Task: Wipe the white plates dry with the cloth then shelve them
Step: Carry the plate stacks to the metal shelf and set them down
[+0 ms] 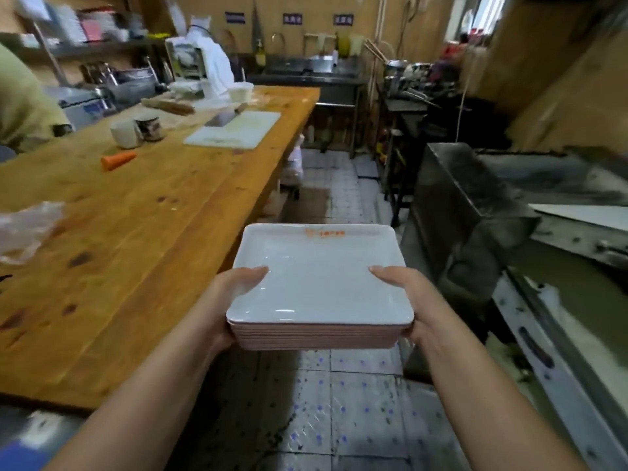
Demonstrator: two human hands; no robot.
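A stack of several white rectangular plates with pinkish undersides and a small orange mark near the far rim hangs in front of me above the tiled floor. My left hand grips the stack's left side, thumb on the top plate. My right hand holds the right side the same way, fingers hidden underneath. No cloth is in view.
A long wooden table runs along the left with a carrot, two cups, a white cutting board and a plastic bag. Steel counters line the right. A person in white stands far back by sinks.
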